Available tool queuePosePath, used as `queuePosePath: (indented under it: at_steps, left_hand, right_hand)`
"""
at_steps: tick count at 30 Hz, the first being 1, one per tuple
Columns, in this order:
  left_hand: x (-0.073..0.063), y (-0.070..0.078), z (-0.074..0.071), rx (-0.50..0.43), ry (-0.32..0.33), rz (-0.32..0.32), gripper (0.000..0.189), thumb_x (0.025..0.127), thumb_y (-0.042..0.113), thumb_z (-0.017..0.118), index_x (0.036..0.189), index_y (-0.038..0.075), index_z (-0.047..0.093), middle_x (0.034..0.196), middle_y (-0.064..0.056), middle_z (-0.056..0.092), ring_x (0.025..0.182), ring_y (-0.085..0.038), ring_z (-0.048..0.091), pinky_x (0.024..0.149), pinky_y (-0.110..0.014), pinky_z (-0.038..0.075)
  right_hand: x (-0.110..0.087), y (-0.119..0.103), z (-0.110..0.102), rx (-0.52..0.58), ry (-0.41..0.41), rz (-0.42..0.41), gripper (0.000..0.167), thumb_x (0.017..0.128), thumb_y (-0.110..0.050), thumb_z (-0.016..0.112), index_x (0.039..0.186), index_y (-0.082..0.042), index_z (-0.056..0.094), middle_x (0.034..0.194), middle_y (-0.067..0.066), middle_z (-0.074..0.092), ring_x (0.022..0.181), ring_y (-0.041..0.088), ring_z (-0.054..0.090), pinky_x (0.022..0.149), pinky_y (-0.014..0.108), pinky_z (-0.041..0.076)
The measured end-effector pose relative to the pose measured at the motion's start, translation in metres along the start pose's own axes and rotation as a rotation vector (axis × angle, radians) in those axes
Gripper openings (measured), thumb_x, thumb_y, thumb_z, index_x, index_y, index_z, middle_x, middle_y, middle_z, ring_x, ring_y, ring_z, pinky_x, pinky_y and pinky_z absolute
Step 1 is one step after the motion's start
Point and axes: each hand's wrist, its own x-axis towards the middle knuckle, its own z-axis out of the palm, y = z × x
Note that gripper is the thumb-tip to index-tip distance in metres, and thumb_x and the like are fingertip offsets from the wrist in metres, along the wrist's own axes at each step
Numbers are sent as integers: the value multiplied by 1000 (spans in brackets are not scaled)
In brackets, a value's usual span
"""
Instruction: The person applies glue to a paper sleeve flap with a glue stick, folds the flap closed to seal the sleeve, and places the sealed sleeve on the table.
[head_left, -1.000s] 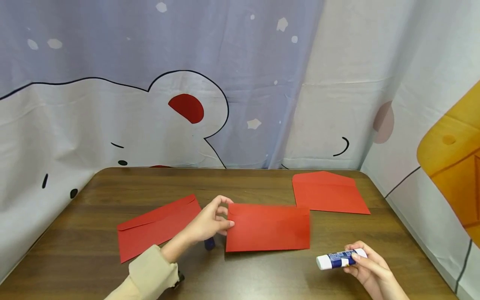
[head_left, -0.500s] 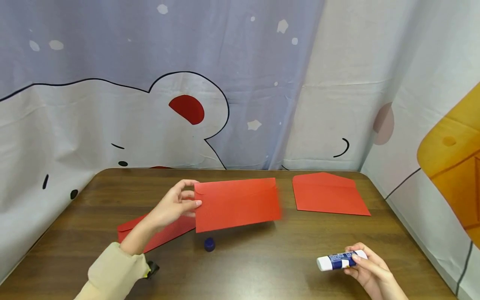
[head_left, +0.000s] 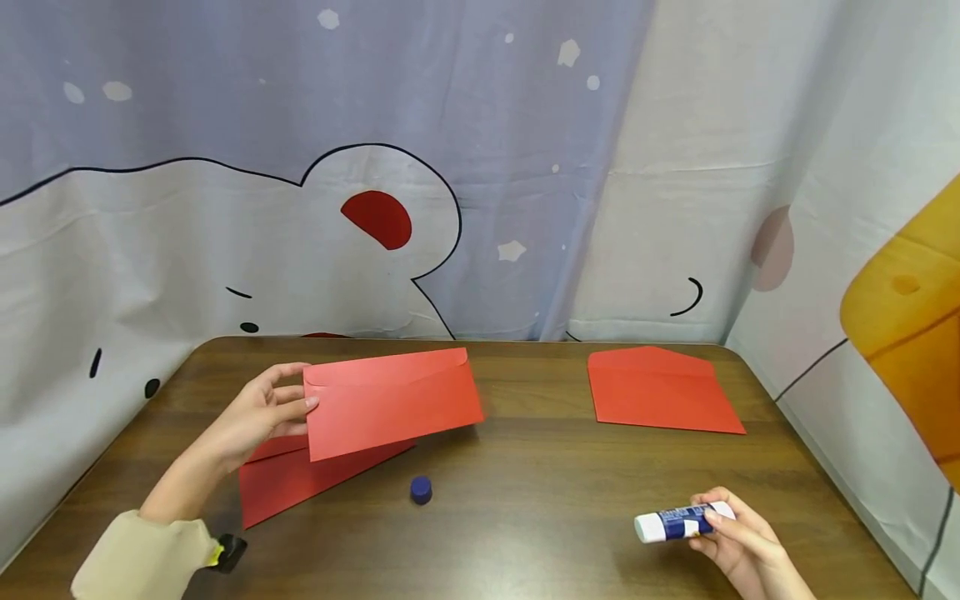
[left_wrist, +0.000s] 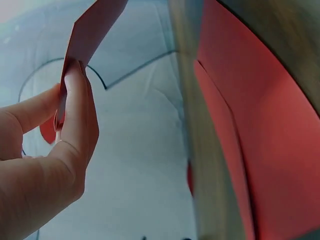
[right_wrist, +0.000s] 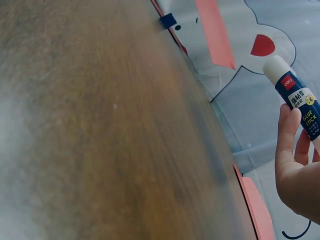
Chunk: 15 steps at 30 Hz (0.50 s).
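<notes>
My left hand (head_left: 262, 412) pinches the left end of a red envelope (head_left: 393, 400), its flap folded down, and holds it raised and tilted over the table's left side. In the left wrist view the thumb presses one face of the held envelope (left_wrist: 92, 37) and the fingers the other. Partly hidden below it, a second red envelope (head_left: 300, 483) lies on the table. At the right, my right hand (head_left: 742, 537) grips an uncapped glue stick (head_left: 678, 522) above the tabletop. Its white end points left, and its label shows in the right wrist view.
A blue cap (head_left: 421, 490) stands on the wooden table (head_left: 525, 517) near the middle. Another red envelope (head_left: 663, 392) lies at the back right with its flap up. A printed curtain (head_left: 517, 167) hangs behind the table's far edge.
My left hand has lifted the envelope and carried it left, over the lying one. The blue cap, partly hidden before, now shows fully. The right hand stays still with the glue stick.
</notes>
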Motion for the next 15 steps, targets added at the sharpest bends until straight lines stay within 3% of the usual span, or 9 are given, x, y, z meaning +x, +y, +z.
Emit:
queuePosePath:
  at_steps: [7,15]
  left_hand:
    - [-15,-27,-24,-5,28,-95,74,97,13,55,147,-8,4,113,2,60,90,-5,67,80,-30,57]
    - [-24,-50,-45,15,20,-193,79,97,13,54,146,-15,-1,128,-22,53,90,-4,66,81,-31,57]
  right_hand:
    - [3,2,-1,2,-4,-7,57,96,6,3,123,-5,52,125,3,54,111,15,58,95,28,50]
    - [5,5,-3,-1,1,-5,58,96,6,3,123,-5,53,124,2,54,110,15,58,95,28,50]
